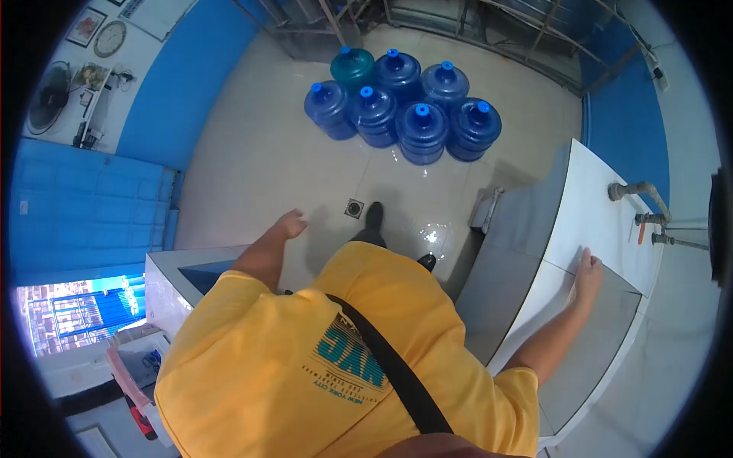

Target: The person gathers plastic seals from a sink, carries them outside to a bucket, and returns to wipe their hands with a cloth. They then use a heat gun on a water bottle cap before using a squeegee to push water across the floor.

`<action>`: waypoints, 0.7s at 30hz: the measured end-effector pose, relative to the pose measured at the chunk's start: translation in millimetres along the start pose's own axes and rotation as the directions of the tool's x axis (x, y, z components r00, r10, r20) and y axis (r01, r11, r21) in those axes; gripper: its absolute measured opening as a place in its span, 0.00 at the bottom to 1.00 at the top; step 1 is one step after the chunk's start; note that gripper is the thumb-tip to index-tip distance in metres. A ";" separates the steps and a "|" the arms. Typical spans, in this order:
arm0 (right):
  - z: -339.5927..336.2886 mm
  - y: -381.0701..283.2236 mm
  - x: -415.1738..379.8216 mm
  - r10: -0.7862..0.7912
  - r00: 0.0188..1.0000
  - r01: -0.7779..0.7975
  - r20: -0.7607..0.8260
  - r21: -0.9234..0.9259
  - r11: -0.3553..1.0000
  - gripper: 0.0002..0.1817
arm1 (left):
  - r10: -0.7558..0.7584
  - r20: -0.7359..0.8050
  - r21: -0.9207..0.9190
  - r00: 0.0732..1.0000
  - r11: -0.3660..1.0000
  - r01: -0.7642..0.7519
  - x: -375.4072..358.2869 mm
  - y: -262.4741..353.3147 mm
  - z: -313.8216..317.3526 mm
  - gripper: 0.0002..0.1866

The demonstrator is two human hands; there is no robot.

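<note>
Head view: risk underfoot and at both sides

From my remote seat I saw the right hand (586, 271) at the tiled counter (586, 202), its fingers bent and close together. I could not tell whether they pressed on the surface or had hold of anything. The counter stood along the person's right, with a pipe (649, 188) coming off it farther ahead. The left hand (291, 224) hung over the floor (252, 145), fingers loosely curled, partly open and holding nothing that I could see; a white unit (162, 298) was just beside that arm.

My first worry was footing. Glints lay near the shoes (373, 217), and I could not tell water from reflected light; if it was water, a turn or a lean could have caused a slip. With a doubtful hold at the counter, the right hand might not have stopped a fall.

Ahead, seven bottles (422, 141) stood upright, packed close. I judged that a stumble into the nearest could have knocked it against its neighbours. A careless swing of the right arm might also have struck the pipe.
</note>
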State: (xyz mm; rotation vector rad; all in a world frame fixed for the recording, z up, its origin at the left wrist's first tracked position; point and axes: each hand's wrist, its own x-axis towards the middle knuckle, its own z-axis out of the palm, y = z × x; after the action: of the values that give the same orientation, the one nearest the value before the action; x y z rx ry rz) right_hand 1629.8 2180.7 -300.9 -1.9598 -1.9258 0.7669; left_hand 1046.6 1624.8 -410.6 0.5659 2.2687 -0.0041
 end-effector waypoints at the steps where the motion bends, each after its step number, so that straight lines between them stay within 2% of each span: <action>1: 2.5 -18.7 -5.4 0.006 1.000 -0.006 -0.005 -0.012 1.000 0.33 | -0.034 0.037 0.028 0.999 0.999 0.033 -7.7 -32.6 3.8 0.30; 2: 5.6 -39.4 -13.6 0.018 1.000 -0.022 -0.017 -0.280 0.960 0.33 | -0.083 0.064 -0.020 0.995 0.996 0.084 -9.5 -70.3 17.0 0.30; 3: 9.2 -53.6 -19.9 0.025 0.999 -0.037 -0.029 -0.527 0.849 0.33 | -0.132 0.092 -0.067 0.987 0.988 0.138 -7.7 -100.7 32.1 0.31; 4: 16.8 -51.4 -18.0 0.024 0.999 -0.038 -0.033 -0.532 0.846 0.33 | -0.176 0.148 -0.122 0.973 0.973 0.194 -20.8 -107.4 31.2 0.32; 5: 27.2 -41.0 -15.4 0.020 0.994 -0.071 -0.103 -0.517 0.853 0.30 | -0.217 0.208 -0.173 0.954 0.952 0.254 -33.4 -113.1 29.4 0.33; 6: 37.8 -36.6 -17.9 0.019 0.985 -0.103 -0.170 -0.502 0.859 0.28 | -0.218 0.218 -0.173 0.951 0.951 0.257 -36.3 -120.7 34.6 0.33; 7: 46.5 -45.9 -29.4 0.025 0.985 -0.109 -0.168 -0.509 0.854 0.28 | -0.219 0.290 -0.240 0.932 0.926 0.293 -36.8 -129.4 36.4 0.33; 8: 56.7 -55.3 -42.5 -0.068 0.945 -0.146 -0.320 -0.598 0.788 0.26 | -0.211 0.356 -0.296 0.910 0.898 0.324 -30.8 -139.1 32.5 0.33; 9: 64.6 -60.0 -61.1 -0.169 0.878 -0.210 -0.449 -0.676 0.706 0.23 | -0.207 0.367 -0.275 0.907 0.907 0.318 -25.7 -148.7 32.2 0.33; 11: 72.4 -19.4 -47.1 -0.154 0.973 -0.046 -0.174 -0.793 0.607 0.19 | -0.077 0.289 -0.401 0.954 0.895 0.194 1.6 -166.0 22.4 0.31; 12: 79.7 -44.6 -67.5 -0.054 0.978 -0.119 -0.204 -0.744 0.658 0.18 | -0.055 0.313 -0.360 0.948 0.917 0.171 17.5 -179.7 14.4 0.31; 14: 93.4 -127.2 -103.1 0.130 0.958 -0.271 -0.257 -0.651 0.709 0.18 | 0.012 0.111 -0.403 0.994 0.914 0.034 50.0 -197.7 3.7 0.29; 15: 98.9 -146.3 -113.3 0.208 0.939 -0.337 -0.274 -0.609 0.718 0.20 | 0.040 0.130 -0.387 0.991 0.922 0.013 62.7 -197.9 -9.4 0.29; 16: 104.4 -146.7 -120.3 0.226 0.929 -0.363 -0.291 -0.609 0.705 0.20 | 0.052 0.076 -0.393 0.996 0.919 -0.018 69.7 -197.3 -26.5 0.29; 17: 114.0 -145.3 -127.1 0.150 0.931 -0.330 -0.331 -0.597 0.732 0.22 | 0.055 0.021 -0.400 0.998 0.915 -0.043 74.0 -202.6 -40.0 0.29; 18: 123.0 -145.4 -132.1 0.066 0.927 -0.286 -0.368 -0.584 0.759 0.24 | 0.063 0.028 -0.396 0.998 0.917 -0.047 76.9 -206.4 -52.9 0.29; 19: 129.1 -141.3 -136.6 0.071 0.926 -0.292 -0.370 -0.585 0.756 0.24 | 0.067 0.033 -0.417 0.997 0.907 -0.047 79.4 -212.9 -65.0 0.29; 21: 139.2 -135.4 -146.4 -0.022 0.915 -0.270 -0.403 -0.651 0.709 0.31 | 0.077 0.037 -0.432 0.996 0.901 -0.053 94.4 -232.5 -84.2 0.28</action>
State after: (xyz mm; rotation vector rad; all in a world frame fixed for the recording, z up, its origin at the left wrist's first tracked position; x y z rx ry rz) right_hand 1445.0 2023.2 -315.2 -2.4273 -1.9923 -0.4198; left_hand 838.9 1467.7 -458.0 0.3966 2.1046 0.4997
